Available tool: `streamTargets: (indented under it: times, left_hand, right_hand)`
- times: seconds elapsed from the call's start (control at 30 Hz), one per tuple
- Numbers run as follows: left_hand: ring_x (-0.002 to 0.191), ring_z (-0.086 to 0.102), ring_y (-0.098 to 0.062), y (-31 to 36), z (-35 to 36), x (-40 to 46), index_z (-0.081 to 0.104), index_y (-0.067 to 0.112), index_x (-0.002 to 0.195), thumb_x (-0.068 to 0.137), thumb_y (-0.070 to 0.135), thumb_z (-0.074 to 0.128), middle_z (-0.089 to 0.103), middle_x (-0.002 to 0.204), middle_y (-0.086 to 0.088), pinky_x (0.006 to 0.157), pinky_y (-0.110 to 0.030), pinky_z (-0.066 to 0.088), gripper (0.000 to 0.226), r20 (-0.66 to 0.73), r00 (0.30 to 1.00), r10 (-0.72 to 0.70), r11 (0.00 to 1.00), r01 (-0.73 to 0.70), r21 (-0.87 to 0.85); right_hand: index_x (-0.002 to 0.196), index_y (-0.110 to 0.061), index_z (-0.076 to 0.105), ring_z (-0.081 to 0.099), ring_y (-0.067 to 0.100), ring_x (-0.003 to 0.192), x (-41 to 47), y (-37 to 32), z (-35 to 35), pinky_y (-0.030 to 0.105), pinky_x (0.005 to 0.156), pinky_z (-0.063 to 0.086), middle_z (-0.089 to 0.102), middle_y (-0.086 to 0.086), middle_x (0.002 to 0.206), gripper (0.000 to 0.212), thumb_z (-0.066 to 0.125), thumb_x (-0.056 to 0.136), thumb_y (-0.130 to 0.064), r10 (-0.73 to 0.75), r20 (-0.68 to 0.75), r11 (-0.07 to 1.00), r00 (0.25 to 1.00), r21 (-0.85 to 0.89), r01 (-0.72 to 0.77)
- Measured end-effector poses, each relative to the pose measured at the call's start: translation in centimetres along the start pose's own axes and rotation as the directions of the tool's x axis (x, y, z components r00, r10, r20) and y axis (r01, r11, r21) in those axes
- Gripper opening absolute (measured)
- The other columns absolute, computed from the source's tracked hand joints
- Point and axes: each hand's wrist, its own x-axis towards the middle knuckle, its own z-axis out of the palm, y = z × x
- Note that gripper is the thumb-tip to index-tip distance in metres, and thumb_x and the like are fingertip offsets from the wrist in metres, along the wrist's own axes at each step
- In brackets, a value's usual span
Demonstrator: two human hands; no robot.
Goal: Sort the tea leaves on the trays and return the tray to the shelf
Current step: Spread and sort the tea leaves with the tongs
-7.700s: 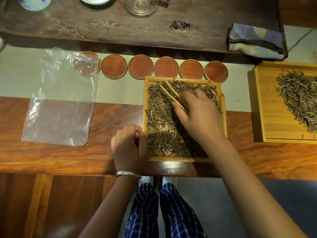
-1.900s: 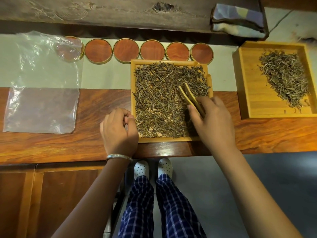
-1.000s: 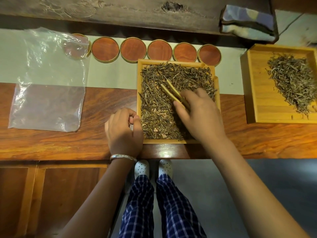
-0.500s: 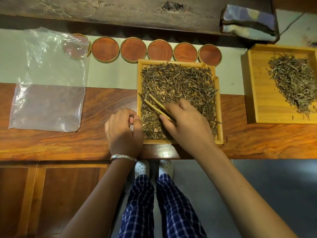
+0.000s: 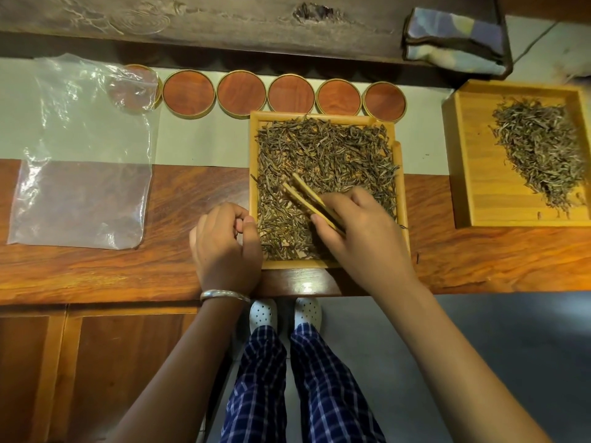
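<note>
While the left hand [image 5: 225, 247] rests curled beside the tray [image 5: 254, 161], the right hand [image 5: 358, 231] grips tweezers [image 5: 308, 199] over tea leaves [image 5: 323, 155].

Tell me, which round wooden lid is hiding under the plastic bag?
The leftmost round lid in the row. The clear plastic bag lies over part of it, so it looks hazy. The other five lids sit fully uncovered to its right.

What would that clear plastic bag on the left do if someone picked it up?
The plastic bag would probably sag and fold, since it is thin film and already wrinkled. It looks empty, so likely very light. Its glossy surface may slip between fingers.
</note>
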Motion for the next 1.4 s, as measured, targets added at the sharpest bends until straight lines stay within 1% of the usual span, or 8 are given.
streamTargets:
  times: [0.17,0.47,0.63,0.8,0.97,1.13,1.27,1.4]
  left_hand:
    - [0.069,0.034,-0.009,-0.1,0.1,0.0,0.045,0.022,0.074,0.081,0.012,0.051,0.043,0.069,0.008,0.071,-0.027,0.022,0.014,0.01,0.999,-0.032,0.999,0.032,-0.019]
    - [0.069,0.035,-0.009,0.0,0.1,0.2,0.045,0.024,0.073,0.08,0.015,0.05,0.038,0.066,0.015,0.072,-0.027,0.021,0.013,0.032,0.997,-0.072,0.997,0.073,-0.025]
    - [0.067,0.032,-0.006,0.0,0.2,0.2,0.044,0.026,0.071,0.079,0.014,0.052,0.039,0.064,0.018,0.071,-0.026,0.019,0.016,0.026,0.996,-0.084,0.996,0.085,-0.038]
    - [0.068,0.038,-0.01,0.0,0.1,0.2,0.045,0.026,0.071,0.08,0.017,0.051,0.041,0.065,0.016,0.074,-0.027,0.022,0.014,0.044,0.993,-0.106,0.993,0.108,-0.037]
    - [0.065,0.039,-0.013,0.7,-0.8,0.1,0.046,0.024,0.07,0.08,0.017,0.049,0.04,0.064,0.014,0.068,-0.029,0.024,0.012,0.079,0.994,-0.075,0.996,0.078,-0.047]
    - [0.064,0.042,-0.014,1.3,-1.8,0.9,0.048,0.025,0.071,0.082,0.01,0.057,0.04,0.061,0.018,0.065,-0.03,0.031,0.021,0.144,0.983,-0.113,0.992,0.118,-0.032]
    - [0.066,0.047,-0.013,1.5,-2.2,1.1,0.059,0.021,0.082,0.085,0.015,0.054,0.047,0.068,0.014,0.064,-0.031,0.04,0.008,0.175,0.973,-0.153,0.984,0.167,-0.063]
    - [0.073,0.051,-0.014,1.6,-2.1,1.2,0.064,0.019,0.09,0.082,0.025,0.048,0.054,0.074,0.009,0.069,-0.032,0.041,0.019,0.167,0.973,-0.158,0.979,0.177,-0.101]
  right_hand:
    - [0.117,-0.017,0.061,0.058,0.024,0.082,-0.6,1.8,-0.6,0.029,0.057,0.045,0.055,0.005,0.097,0.031,0.056,0.092,-0.035,0.084,-0.046,0.996,0.995,-0.014,-0.085]
    - [0.116,-0.016,0.062,0.058,0.025,0.08,-0.3,1.8,-0.6,0.029,0.057,0.045,0.055,0.005,0.095,0.03,0.058,0.092,-0.033,0.068,-0.077,0.998,0.995,0.013,-0.067]
    - [0.113,-0.015,0.062,0.057,0.023,0.079,-0.9,1.9,-0.5,0.034,0.055,0.05,0.054,0.004,0.093,0.03,0.057,0.092,-0.035,0.043,0.005,0.999,0.999,-0.024,-0.043]
    - [0.115,-0.018,0.062,0.056,0.02,0.078,-0.9,2.1,-1.5,0.031,0.056,0.048,0.054,0.002,0.095,0.031,0.056,0.092,-0.037,0.033,-0.018,0.999,0.999,0.002,-0.032]
    - [0.118,-0.019,0.06,0.055,0.019,0.084,-0.3,2.6,-4.3,0.035,0.065,0.049,0.048,-0.001,0.096,0.034,0.052,0.091,-0.038,0.024,0.04,0.999,0.999,0.022,-0.025]
    - [0.12,-0.016,0.06,0.054,0.02,0.09,5.9,2.5,-7.5,0.032,0.072,0.045,0.05,0.001,0.099,0.035,0.053,0.09,-0.034,-0.062,-0.002,0.998,0.998,-0.007,0.062]
    - [0.114,-0.014,0.06,0.054,0.024,0.089,13.8,1.7,-8.7,0.034,0.073,0.044,0.051,0.006,0.098,0.03,0.054,0.091,-0.031,-0.191,-0.033,0.98,0.981,-0.064,0.188]
    - [0.112,-0.011,0.06,0.055,0.027,0.095,21.1,1.0,-7.5,0.035,0.076,0.042,0.058,0.01,0.102,0.027,0.058,0.09,-0.026,-0.258,-0.01,0.961,0.966,-0.106,0.255]
